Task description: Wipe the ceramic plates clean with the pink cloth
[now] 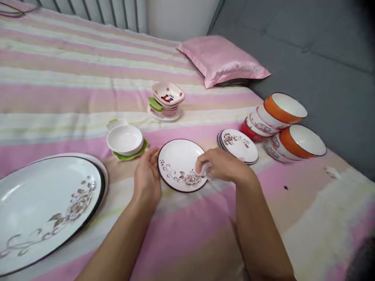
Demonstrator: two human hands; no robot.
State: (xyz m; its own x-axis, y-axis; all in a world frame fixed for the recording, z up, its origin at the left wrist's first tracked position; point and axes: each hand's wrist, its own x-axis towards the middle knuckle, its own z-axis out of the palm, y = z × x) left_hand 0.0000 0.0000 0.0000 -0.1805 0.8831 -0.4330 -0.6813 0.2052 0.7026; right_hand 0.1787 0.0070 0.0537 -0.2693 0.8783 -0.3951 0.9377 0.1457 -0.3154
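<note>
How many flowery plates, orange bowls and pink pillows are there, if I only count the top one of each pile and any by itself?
Flowery plates: 3
Orange bowls: 2
Pink pillow: 1
Total: 6

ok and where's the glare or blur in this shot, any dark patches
Head view: a pale glare streak on the large plate at left; head view: soft sheen on the pink pillow; head view: slight blur around the right hand; head view: dark shading in both right-hand corners.
</note>
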